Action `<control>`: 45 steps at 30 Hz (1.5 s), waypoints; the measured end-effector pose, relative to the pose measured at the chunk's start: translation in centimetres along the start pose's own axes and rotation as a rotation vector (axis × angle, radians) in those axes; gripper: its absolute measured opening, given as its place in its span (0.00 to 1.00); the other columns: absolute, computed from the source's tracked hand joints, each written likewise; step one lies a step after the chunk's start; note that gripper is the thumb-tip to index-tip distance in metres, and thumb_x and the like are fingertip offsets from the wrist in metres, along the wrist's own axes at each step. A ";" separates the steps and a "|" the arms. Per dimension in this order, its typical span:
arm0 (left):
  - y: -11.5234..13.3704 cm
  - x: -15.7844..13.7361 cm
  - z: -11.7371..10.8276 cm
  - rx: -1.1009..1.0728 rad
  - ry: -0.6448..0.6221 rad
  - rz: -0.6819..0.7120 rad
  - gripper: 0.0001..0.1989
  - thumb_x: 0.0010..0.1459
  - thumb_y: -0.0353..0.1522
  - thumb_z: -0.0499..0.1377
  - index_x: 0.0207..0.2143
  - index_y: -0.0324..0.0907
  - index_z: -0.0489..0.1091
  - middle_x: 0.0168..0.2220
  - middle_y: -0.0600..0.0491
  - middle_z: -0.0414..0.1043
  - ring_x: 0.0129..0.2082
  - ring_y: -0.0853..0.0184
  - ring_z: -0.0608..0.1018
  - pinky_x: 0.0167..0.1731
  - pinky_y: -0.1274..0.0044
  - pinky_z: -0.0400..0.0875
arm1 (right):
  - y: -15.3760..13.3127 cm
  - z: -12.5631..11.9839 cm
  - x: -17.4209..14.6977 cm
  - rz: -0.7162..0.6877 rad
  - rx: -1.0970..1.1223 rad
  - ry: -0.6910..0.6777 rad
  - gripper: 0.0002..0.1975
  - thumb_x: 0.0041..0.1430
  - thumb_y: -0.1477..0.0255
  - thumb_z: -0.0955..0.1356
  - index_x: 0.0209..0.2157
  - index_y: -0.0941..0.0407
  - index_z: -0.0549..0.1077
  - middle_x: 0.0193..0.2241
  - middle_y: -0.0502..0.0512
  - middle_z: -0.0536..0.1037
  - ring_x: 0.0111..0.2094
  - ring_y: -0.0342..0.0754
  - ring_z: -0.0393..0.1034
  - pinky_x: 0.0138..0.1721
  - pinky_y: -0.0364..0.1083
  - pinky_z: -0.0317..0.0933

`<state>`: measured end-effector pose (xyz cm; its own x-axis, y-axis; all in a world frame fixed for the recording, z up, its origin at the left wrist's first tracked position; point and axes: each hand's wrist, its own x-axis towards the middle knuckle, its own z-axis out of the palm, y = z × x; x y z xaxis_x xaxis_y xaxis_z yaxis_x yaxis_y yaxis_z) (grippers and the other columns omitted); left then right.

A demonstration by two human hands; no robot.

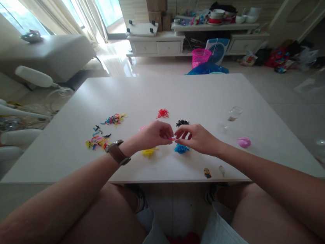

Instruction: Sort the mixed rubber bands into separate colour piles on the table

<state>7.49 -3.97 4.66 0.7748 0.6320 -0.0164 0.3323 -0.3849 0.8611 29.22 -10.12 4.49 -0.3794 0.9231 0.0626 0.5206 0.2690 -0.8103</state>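
Observation:
Between my two hands, over the middle of the table, is a small pink rubber-band-like strip [172, 139]. My left hand [158, 134] pinches its left end, and the wrist wears a brown watch. The thumb and forefinger of my right hand [195, 137] close at its right end; the other fingers are curled. Under and around the hands lie piles of similar strips: yellow [148, 152], blue [181, 148], black [182, 123] and red [162, 113]. A pink pile [142, 128] is mostly hidden behind my left hand.
Mixed-colour strips [98, 142] lie in heaps at the left, with another heap [115, 119] behind. To the right are a clear plastic container [234, 113] and a pink rounded object [244, 142]. A minion figure [207, 173] and a small pale piece [221, 171] lie near the front edge.

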 end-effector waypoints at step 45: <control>0.5 0.1 0.5 -0.107 0.120 -0.113 0.08 0.49 0.33 0.70 0.27 0.37 0.77 0.26 0.49 0.79 0.30 0.65 0.81 0.29 0.78 0.72 | -0.7 0.5 0.6 0.046 -0.084 0.059 0.06 0.59 0.71 0.69 0.31 0.56 0.78 0.27 0.52 0.81 0.30 0.45 0.75 0.31 0.42 0.63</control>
<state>8.02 -4.47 4.86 0.6638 0.7455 -0.0606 0.3494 -0.2374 0.9064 28.19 -9.88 4.79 -0.3097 0.9487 0.0629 0.5994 0.2462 -0.7617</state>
